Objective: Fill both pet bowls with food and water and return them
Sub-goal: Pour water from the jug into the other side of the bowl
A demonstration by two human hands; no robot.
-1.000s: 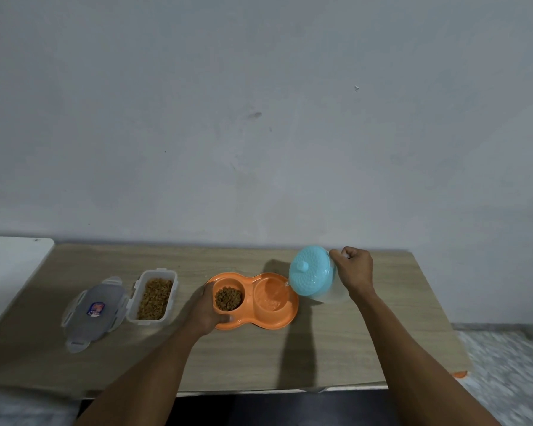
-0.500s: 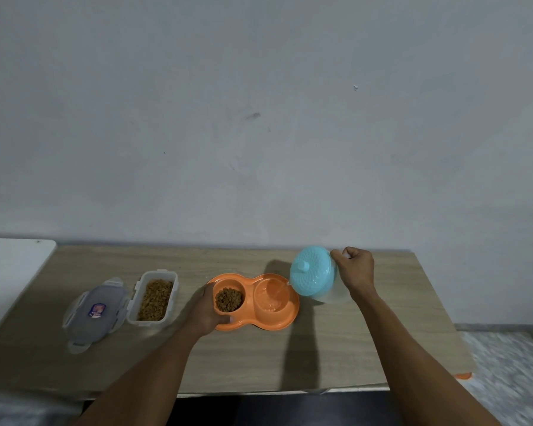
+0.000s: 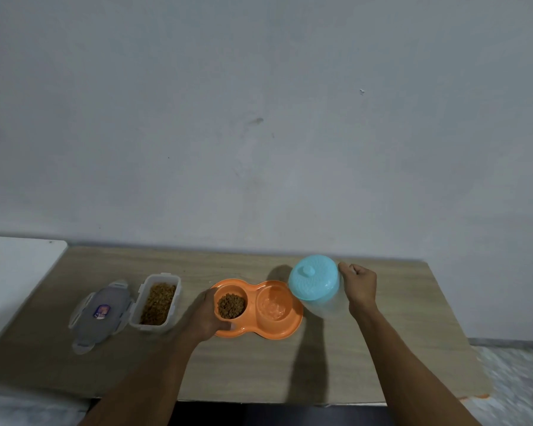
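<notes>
1. Almost nothing is shifting over the last second of the head view: the jug (image 3: 316,279) is staying tipped over the orange double bowl (image 3: 285,332), and both hands are keeping their places.
2. The right hand (image 3: 362,285) is wrapping its curled fingers round the jug's clear body from the right, holding it off the table (image 3: 382,348), nearer the far edge.
3. The left hand (image 3: 205,318) is gripping the bowl's left end, thumb pressing on the near rim, steadying it around the table's middle.
4. Kibble (image 3: 231,305) is filling the left well; water (image 3: 273,305) is lying shallow in the right well.
5. The jug's long axis is running right to left, blue-lidded mouth pointing at the water well just beside it. Levelling the jug is therefore likely falling to the right hand, while the left is sitting nearer for carrying the bowl back.
6. An open food box (image 3: 162,275) and its lid (image 3: 100,312) are lying side by side toward the left edge.
</notes>
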